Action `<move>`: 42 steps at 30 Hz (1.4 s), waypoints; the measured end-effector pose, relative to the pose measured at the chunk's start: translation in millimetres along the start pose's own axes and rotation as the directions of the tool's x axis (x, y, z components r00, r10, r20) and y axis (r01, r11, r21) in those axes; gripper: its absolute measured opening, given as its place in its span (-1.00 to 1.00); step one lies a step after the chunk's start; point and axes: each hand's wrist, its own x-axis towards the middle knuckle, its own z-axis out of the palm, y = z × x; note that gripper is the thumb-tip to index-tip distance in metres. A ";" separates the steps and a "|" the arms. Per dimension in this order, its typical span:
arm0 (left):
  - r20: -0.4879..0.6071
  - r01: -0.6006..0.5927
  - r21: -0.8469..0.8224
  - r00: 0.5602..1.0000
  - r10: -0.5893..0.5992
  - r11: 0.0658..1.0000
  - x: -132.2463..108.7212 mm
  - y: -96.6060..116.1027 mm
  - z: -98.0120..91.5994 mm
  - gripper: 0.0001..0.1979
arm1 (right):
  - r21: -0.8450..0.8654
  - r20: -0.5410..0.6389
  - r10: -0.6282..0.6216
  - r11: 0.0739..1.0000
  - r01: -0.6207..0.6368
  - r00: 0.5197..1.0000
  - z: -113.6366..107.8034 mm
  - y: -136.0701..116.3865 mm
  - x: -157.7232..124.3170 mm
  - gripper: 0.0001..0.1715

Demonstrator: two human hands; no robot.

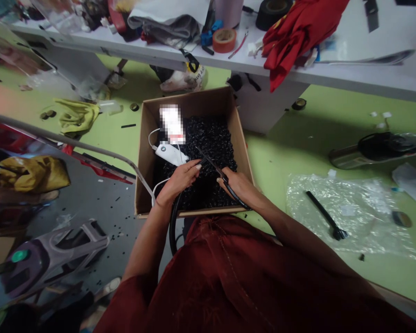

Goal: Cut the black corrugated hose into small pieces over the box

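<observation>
A cardboard box (pixel 194 104) sits on the green floor (pixel 284 120), filled with small black pieces (pixel 208 136). The left hand (pixel 180 179) is low over the pile. Its fingers (pixel 192 167) are stretched out and loose, and they do not seem to hold anything. The right hand (pixel 236 186) is at the near side of the box, with its fingers (pixel 228 184) closed around a thin black tool (pixel 211 162). The tool's tip points toward the left hand, and a ribbed black hose (pixel 174 226) hangs down over the front of the box, near the left wrist.

A few things could go wrong here. The thin tip is close to the bare left hand, so a slip could poke it. A white cord (pixel 154 137) runs from a white plastic device (pixel 169 153) in the box, and the cord or the hose could catch on an arm. A bump could also push black pieces over the low front wall, and some small black bits already lie on the gray floor (pixel 90 208).

Some things are hard to see. Both hands hide what is right under them, and black on black makes the tool hard to follow. It looks like the tool joins the hose, but I cannot be sure. A blurred patch (pixel 172 124) in the box hides whatever is there.
</observation>
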 end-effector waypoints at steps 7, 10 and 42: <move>-0.026 -0.019 0.043 0.999 0.020 0.999 1.5 -3.5 -3.1 -0.63 | -0.026 -0.027 0.007 1.000 -0.008 1.000 1.4 0.0 0.4 -0.68; -0.041 -0.018 0.023 0.999 0.019 1.000 0.2 -1.2 -1.8 -0.64 | 0.101 -0.076 0.000 0.995 0.008 0.997 0.7 1.9 1.2 -0.71; 0.005 -0.096 -0.015 0.995 0.097 0.995 -3.3 7.5 6.1 -0.62 | 0.376 -0.003 -0.174 0.912 0.163 0.985 1.1 4.1 -0.8 -0.50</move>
